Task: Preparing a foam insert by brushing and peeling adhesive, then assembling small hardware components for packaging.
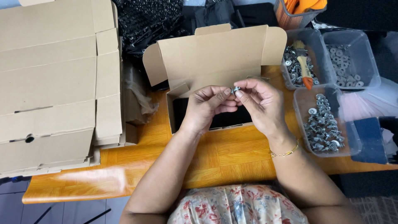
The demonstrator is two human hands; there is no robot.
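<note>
Hands: left hand (206, 103) and right hand (259, 103) together pinching one small metal screw (235, 89) between fingertips, above open cardboard box (215, 54); plastic tub (306, 124) of screws at right.

Bare forearms, thin gold bracelet (285, 154), floral dress (236, 205)

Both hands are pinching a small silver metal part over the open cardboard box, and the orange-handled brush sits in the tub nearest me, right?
Not quite. In the head view the orange-handled brush lies in a farther clear plastic tub, not the nearest one. The rest holds: left hand and right hand pinch the small silver metal part over the open cardboard box.
</note>
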